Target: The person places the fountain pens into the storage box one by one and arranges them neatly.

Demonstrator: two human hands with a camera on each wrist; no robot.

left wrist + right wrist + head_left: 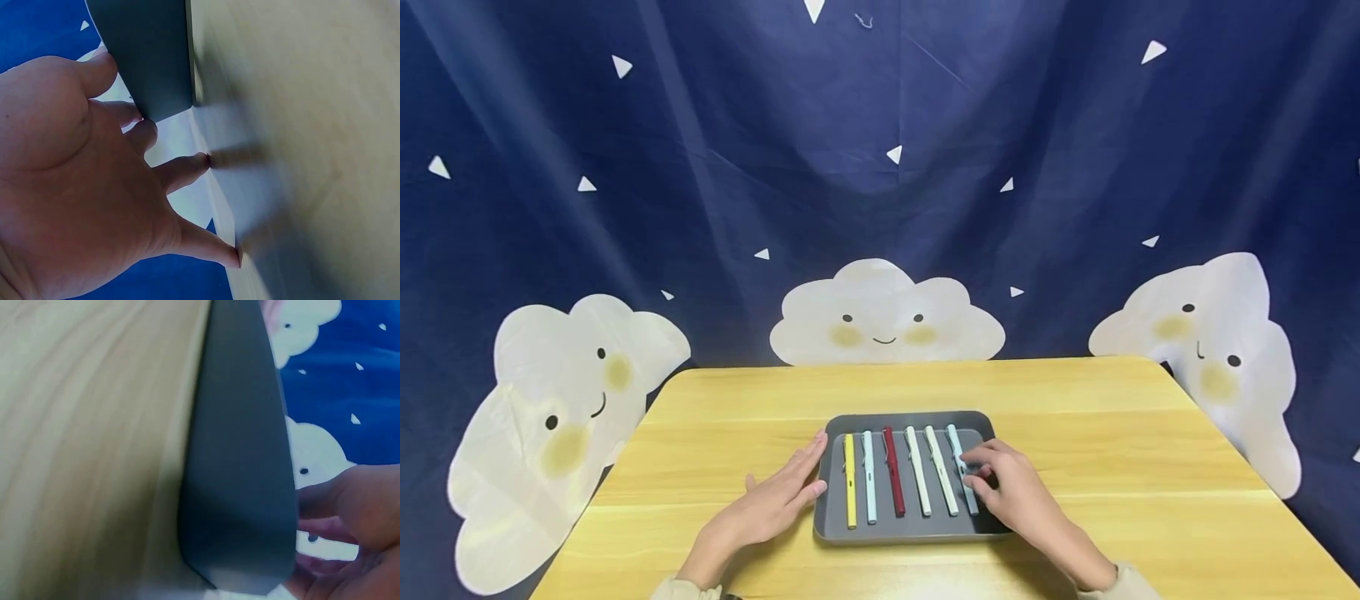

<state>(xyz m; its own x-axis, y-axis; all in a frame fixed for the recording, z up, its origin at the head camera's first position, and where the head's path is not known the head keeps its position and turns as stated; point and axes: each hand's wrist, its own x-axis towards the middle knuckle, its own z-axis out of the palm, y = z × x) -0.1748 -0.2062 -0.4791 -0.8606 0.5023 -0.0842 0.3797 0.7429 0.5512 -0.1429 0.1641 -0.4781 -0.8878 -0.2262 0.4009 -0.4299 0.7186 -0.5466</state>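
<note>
A dark grey tray [917, 533] lies on the table, with several clip pens side by side in it. From left to right are a yellow pen [851, 487], a pale blue pen [870, 483], a dark red pen [894, 479], a white pen [919, 475], a cream pen [943, 479] and a blue pen [968, 492]. My left hand [778, 498] rests its spread fingers against the tray's left side. Over the tray's right rim reaches my right hand [1018, 492], its thumb and index finger apart beside the blue pen; whether they touch it I cannot tell.
The wooden table [700, 425] extends around the tray on all sides. Behind it hangs a dark blue curtain [880, 208] with white triangles and smiling clouds. In the right wrist view, the tray's outer wall [240, 450] hides the pens.
</note>
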